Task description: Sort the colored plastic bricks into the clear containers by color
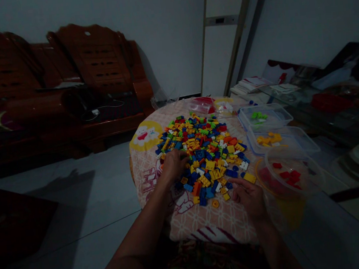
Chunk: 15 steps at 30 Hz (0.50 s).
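Observation:
A heap of small toy building bricks (208, 165) in blue, yellow, red, orange, green and white spreads over the round table. My left hand (174, 166) reaches over the heap's left side, its fingers curled down among the bricks; what lies under the fingertips is hidden. On the near right edge of the heap is my right hand (248, 195), index finger stretched out and thumb apart from it, with nothing visible between them. Close to that finger lie a yellow brick (250, 177) and a blue brick (231, 173). A round yellow piece (215, 204) sits nearer to me.
Clear containers stand along the right: one with green bricks (259, 116), another with yellow bricks (270, 139), and a round tub with red bricks (290, 177). A patterned cloth (208, 221) covers the table. Behind are wooden chairs (98, 66); a cluttered glass table (321, 113) is at right.

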{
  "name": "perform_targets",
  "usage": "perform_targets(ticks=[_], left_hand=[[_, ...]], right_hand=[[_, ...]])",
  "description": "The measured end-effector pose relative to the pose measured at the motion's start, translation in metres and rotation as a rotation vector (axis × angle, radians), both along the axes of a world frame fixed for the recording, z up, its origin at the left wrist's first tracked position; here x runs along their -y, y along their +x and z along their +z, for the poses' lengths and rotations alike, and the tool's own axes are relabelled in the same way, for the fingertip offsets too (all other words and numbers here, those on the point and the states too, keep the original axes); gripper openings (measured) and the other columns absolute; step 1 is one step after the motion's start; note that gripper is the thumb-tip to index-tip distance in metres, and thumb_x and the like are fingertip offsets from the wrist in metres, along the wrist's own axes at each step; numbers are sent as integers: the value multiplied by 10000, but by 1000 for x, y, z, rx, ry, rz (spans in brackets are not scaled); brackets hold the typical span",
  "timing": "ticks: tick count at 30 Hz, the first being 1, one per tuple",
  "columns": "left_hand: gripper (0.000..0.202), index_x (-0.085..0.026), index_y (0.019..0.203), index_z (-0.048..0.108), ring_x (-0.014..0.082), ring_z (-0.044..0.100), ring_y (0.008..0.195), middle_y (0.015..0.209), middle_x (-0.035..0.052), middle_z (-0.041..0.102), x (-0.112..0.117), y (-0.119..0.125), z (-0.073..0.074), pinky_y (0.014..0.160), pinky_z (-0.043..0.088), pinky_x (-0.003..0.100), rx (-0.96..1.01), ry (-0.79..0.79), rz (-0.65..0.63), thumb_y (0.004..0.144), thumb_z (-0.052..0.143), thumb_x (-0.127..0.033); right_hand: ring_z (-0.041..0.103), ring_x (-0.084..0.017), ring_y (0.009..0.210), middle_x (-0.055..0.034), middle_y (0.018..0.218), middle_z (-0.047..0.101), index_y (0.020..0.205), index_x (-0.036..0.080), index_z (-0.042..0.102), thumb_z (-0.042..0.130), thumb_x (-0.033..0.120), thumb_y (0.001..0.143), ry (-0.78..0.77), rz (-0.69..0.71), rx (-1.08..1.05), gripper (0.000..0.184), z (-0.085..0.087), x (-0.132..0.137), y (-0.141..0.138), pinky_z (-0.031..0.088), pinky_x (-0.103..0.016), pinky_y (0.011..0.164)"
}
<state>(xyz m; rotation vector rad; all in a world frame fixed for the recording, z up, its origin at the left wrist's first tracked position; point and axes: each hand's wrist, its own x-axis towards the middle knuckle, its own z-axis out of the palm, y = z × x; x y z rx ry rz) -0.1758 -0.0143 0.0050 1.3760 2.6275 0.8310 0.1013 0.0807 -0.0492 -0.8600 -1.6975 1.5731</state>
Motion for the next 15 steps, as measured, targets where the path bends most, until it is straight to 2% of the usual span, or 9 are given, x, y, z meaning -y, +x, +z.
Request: perform_targets(ticks=[3, 9, 15], left_hand=[[222, -175, 923, 784, 239, 644, 893, 926, 97, 692, -6, 5, 1, 775, 459, 314, -54, -55, -45, 801, 661, -314], [199, -195, 923, 778, 230, 644, 908, 930, 74, 697, -8, 8, -1, 784, 463, 300, -82, -80, -86, 773, 650, -222], [216, -184, 926, 772, 225, 660, 900, 937, 71, 736, -4, 0, -5, 806, 473, 308, 43, 2, 2, 827, 588, -244]], right_hand=[[488, -103, 459, 29, 504, 571, 981, 153, 742, 650, 400, 821, -4, -2, -4, 308, 1, 0, -1, 396, -223, 460], [493, -102, 467, 34, 508, 567, 1000, 161, 742, 648, 394, 832, 11, 9, 4, 302, -1, -2, 0, 397, -218, 466], [496, -103, 448, 27, 502, 575, 975, 154, 743, 654, 410, 819, 4, -2, 2, 313, 2, 0, -1, 403, -220, 452]])
